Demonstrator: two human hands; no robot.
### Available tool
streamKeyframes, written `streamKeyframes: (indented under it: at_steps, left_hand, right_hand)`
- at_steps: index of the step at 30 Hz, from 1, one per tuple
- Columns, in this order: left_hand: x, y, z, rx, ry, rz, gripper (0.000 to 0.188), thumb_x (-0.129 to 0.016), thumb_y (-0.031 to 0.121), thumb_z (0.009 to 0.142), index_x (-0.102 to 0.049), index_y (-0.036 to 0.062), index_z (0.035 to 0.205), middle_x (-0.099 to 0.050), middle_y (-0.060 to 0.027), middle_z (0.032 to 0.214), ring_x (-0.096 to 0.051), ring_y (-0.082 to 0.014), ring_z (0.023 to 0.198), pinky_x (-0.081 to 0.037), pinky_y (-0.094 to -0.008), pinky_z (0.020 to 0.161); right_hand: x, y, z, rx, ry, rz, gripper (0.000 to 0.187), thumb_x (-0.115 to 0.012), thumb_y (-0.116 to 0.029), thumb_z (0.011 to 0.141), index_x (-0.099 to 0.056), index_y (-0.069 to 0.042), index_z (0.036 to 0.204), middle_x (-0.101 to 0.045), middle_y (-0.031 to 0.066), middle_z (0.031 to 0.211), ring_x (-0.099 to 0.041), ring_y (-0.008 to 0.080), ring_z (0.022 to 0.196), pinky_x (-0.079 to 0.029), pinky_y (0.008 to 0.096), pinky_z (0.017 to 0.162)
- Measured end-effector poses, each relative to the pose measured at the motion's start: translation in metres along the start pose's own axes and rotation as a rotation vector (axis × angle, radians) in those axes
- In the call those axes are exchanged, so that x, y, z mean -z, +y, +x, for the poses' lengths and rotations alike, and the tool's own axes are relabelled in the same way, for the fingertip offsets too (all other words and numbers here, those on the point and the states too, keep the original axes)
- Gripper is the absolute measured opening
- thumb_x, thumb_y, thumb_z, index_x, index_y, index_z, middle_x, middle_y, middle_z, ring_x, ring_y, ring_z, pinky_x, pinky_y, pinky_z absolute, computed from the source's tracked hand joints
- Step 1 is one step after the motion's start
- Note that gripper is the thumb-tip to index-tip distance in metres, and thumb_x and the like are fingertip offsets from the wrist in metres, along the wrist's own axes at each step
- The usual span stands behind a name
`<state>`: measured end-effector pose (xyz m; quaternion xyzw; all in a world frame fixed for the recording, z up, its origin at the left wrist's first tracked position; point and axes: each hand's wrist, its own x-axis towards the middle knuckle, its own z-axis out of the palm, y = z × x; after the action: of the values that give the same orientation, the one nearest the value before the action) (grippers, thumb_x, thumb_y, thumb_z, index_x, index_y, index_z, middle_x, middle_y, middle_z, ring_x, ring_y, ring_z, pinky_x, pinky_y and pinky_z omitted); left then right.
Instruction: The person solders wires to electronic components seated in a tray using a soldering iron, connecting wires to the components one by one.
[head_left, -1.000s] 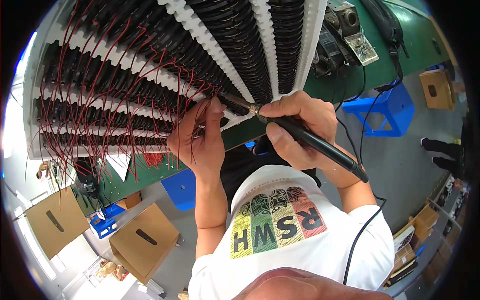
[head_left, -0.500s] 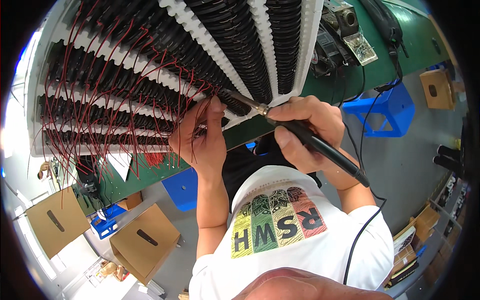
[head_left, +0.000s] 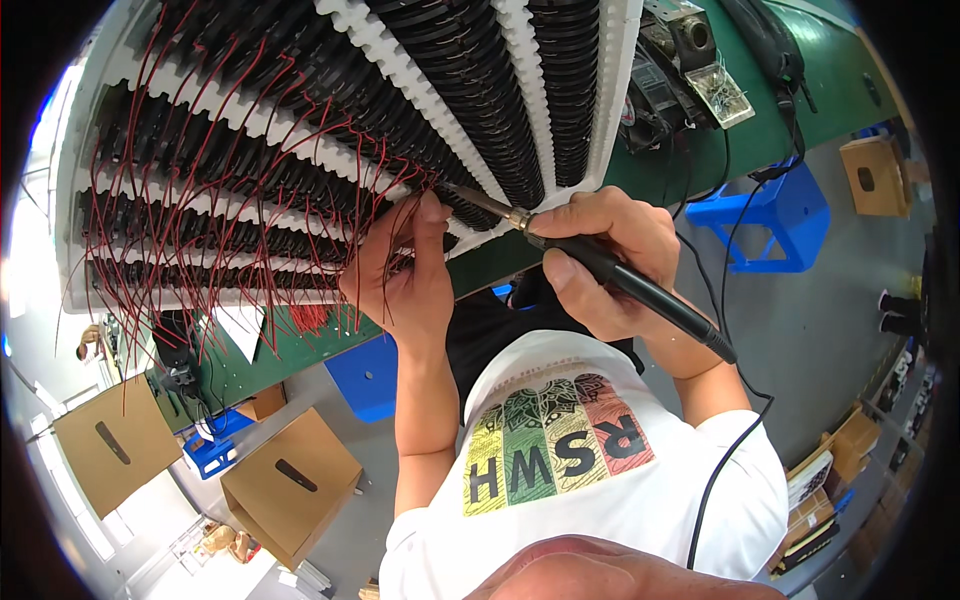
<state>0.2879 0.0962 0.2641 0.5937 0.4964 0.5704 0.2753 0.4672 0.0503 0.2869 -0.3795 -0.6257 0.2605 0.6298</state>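
Observation:
My right hand (head_left: 612, 262) grips a black soldering iron (head_left: 665, 312) like a pen, its metal tip slanting up and left. My left hand (head_left: 405, 275) is closed in a pinch on a thin red wire (head_left: 389, 290). The iron's tip lies just right of my left fingertips, at the end of a row of black ring-shaped parts (head_left: 470, 100). These parts stand packed in rows in a white slotted tray (head_left: 612, 100). Many red wires hang from the left rows. The exact spot under the tip is too small to make out.
The tray rests on a green workbench (head_left: 655, 170). At the back right are a soldering station (head_left: 650, 85) and a small box of wire-like scrap (head_left: 720, 95). The iron's cord (head_left: 715, 465) loops down on my right. Blue stools (head_left: 770, 225) and cardboard boxes (head_left: 290, 485) stand around.
My right hand and the soldering iron have shifted slightly left, bringing the tip closer to my left fingertips. My left hand stays almost still on the wire.

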Motion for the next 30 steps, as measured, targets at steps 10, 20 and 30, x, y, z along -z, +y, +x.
streamKeyframes:
  at_steps: [10,20,30]
  left_hand:
    - [0.001,-0.002,0.0,-0.008,-0.016,0.03,0.012,-0.071,0.005,0.091,-0.072,-0.0054,0.097,-0.073,-0.0117,0.075,-0.067,-0.0147,0.065,-0.057,-0.0236,0.065]
    - [0.002,0.001,0.001,0.016,-0.032,0.007,0.012,-0.071,0.004,0.091,-0.072,-0.0055,0.098,-0.073,-0.0114,0.076,-0.067,-0.0153,0.066,-0.057,-0.0243,0.065]
    - [0.0,0.0,0.003,0.021,0.01,-0.032,0.009,-0.075,0.002,0.086,-0.073,-0.0032,0.094,-0.073,-0.0079,0.072,-0.064,-0.0118,0.06,-0.053,-0.021,0.06]
  right_hand:
    - [-0.001,0.002,0.004,-0.022,-0.07,-0.052,0.021,-0.067,-0.009,0.08,-0.067,0.005,0.096,-0.064,0.0067,0.066,-0.042,0.0106,0.044,-0.034,0.0209,0.044]
    - [-0.001,-0.006,0.006,-0.062,-0.097,-0.092,0.021,-0.066,-0.009,0.08,-0.066,0.005,0.096,-0.065,0.0072,0.068,-0.042,0.0099,0.045,-0.033,0.0208,0.045]
    - [0.009,-0.006,-0.001,-0.086,-0.013,0.026,0.022,-0.065,-0.006,0.08,-0.063,0.004,0.099,-0.062,0.0054,0.066,-0.04,0.0088,0.045,-0.032,0.0201,0.046]
